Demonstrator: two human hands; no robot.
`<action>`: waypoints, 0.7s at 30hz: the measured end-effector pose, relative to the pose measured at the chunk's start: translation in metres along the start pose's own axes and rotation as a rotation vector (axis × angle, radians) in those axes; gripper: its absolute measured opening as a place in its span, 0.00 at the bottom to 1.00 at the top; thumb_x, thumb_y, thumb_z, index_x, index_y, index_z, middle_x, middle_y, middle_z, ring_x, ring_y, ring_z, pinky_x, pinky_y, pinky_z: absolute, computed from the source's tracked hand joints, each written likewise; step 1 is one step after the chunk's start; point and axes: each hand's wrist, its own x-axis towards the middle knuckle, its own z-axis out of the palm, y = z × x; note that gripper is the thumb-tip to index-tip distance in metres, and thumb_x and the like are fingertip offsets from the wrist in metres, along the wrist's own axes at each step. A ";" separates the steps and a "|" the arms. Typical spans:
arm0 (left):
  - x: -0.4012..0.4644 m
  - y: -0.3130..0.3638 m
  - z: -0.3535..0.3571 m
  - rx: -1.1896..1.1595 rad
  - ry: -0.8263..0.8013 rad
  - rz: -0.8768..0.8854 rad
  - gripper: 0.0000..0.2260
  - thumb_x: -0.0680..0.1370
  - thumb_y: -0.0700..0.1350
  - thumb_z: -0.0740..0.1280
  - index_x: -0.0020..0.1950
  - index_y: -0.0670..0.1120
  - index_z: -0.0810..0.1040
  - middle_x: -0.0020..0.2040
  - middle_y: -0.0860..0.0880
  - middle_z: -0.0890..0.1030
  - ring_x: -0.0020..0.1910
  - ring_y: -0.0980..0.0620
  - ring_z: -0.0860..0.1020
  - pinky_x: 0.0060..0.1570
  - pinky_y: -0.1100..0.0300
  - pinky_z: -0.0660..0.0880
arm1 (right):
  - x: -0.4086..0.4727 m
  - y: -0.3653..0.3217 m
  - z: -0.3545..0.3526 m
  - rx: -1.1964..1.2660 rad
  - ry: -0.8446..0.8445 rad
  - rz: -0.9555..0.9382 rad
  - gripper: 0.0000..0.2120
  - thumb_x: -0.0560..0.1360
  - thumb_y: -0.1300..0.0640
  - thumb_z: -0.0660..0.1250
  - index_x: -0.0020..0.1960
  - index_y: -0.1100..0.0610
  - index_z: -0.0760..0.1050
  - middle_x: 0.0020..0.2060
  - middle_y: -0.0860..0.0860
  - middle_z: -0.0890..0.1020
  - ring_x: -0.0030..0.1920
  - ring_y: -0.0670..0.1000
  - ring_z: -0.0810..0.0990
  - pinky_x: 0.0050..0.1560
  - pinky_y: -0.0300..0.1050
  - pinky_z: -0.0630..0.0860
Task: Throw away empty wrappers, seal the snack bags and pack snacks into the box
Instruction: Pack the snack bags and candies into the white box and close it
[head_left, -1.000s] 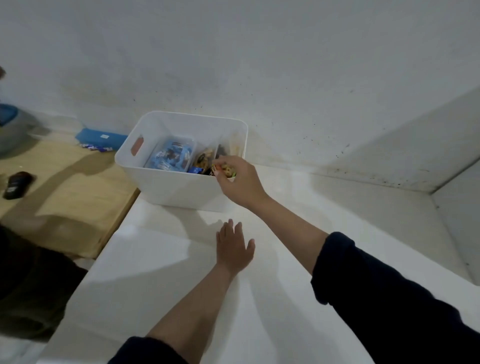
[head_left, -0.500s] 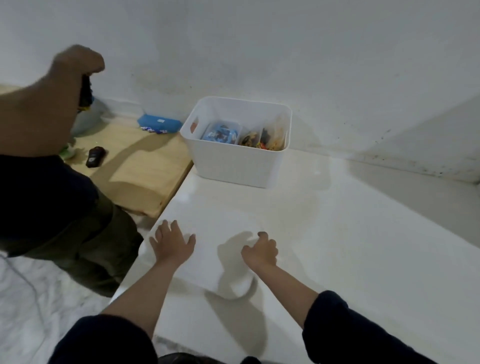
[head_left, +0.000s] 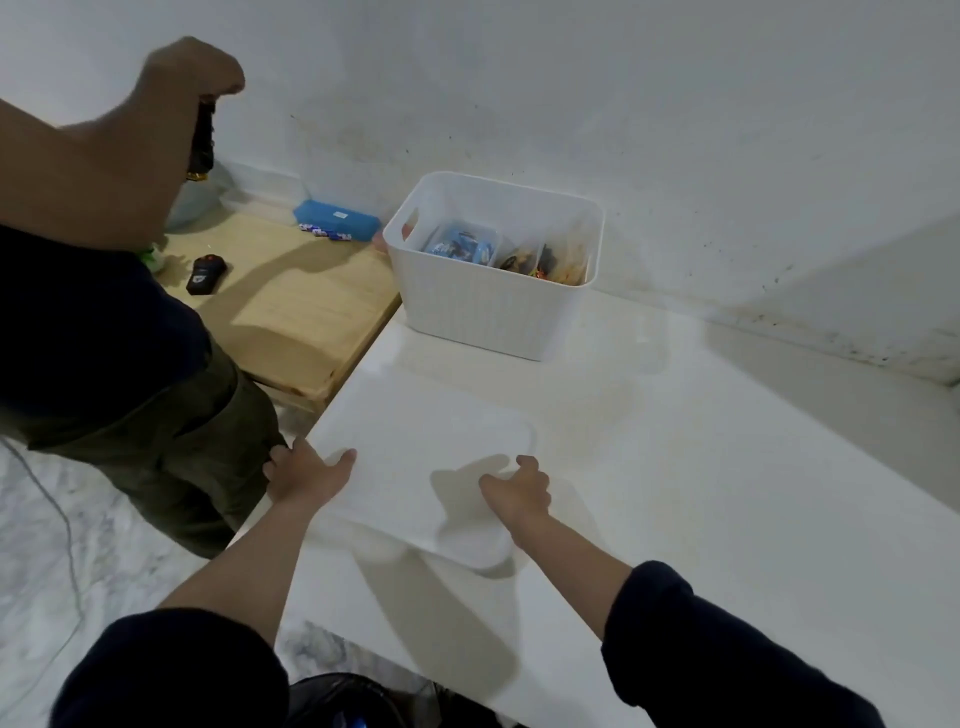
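Observation:
A white ribbed box (head_left: 483, 312) stands at the back of the white table (head_left: 701, 467), near the wall. Inside it are a blue snack pack (head_left: 460, 244) and several clear snack bags (head_left: 545, 262). A flat white lid (head_left: 415, 452) lies on the table in front of me, its near end lifted slightly off the surface. My left hand (head_left: 306, 470) grips the lid's left edge, thumb on top. My right hand (head_left: 519, 486) curls over the lid's right edge.
Another person (head_left: 104, 270) stands at the left, raised hand holding a dark object (head_left: 202, 140). A lower wooden table (head_left: 291, 306) carries a blue case (head_left: 335, 218) and a black device (head_left: 205, 273). A dark bin (head_left: 353, 701) is below me.
My right hand left the box and came back to the lid. Both hands moved from resting on the lid to gripping its side edges, and its near end has risen a little.

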 end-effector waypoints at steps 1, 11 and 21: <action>-0.003 0.000 -0.001 -0.026 0.010 -0.016 0.33 0.73 0.60 0.67 0.69 0.40 0.63 0.67 0.39 0.64 0.65 0.37 0.65 0.58 0.45 0.70 | -0.002 0.000 -0.003 0.054 0.002 0.013 0.32 0.70 0.53 0.64 0.72 0.52 0.58 0.67 0.54 0.65 0.67 0.59 0.66 0.60 0.50 0.70; -0.029 0.013 -0.037 -0.015 0.093 0.033 0.23 0.77 0.55 0.63 0.61 0.38 0.70 0.61 0.38 0.67 0.54 0.39 0.72 0.48 0.49 0.72 | -0.030 -0.029 -0.040 0.155 0.111 -0.137 0.27 0.70 0.54 0.64 0.68 0.52 0.63 0.64 0.55 0.68 0.64 0.59 0.67 0.55 0.49 0.70; -0.018 0.102 -0.117 -0.150 0.290 0.083 0.23 0.77 0.58 0.60 0.57 0.38 0.71 0.59 0.38 0.71 0.54 0.40 0.75 0.48 0.50 0.73 | -0.053 -0.111 -0.098 0.162 0.206 -0.403 0.26 0.70 0.55 0.64 0.67 0.53 0.63 0.64 0.55 0.65 0.66 0.59 0.63 0.53 0.47 0.67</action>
